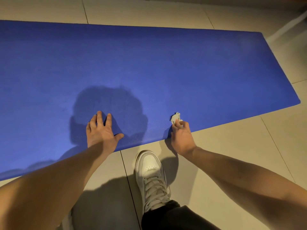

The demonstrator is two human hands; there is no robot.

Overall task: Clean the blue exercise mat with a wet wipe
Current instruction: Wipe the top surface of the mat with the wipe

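Well, the mat [149, 63] looks like soft foam, light and limp. It lies flat on the tiled floor [232, 146] and fills the upper and left parts of the frame, its near edge running from lower left up toward the right. I judge it grippy rather than slick, so a wipe will drag on it, and a hard stroke may make it creep or wrinkle. It wants pinning under a flat palm, not lifting by an edge. The wet wipe [176, 117] is a small crumpled white wad, soft and floppy, just right of centre, by the mat's near edge. It is best held bunched at the fingertips so a good pad of it meets the surface.

As for the grip, my right hand [181, 136] pinches the wipe between thumb and curled fingers, with the wad sticking out beyond the fingertips. Whether it touches the mat I cannot tell. My left hand [101, 131], left of centre, is spread wide with straight fingers and holds nothing. It is low over or on the mat, and contact is unclear. A white shoe [151, 171] stands on the floor at lower centre.
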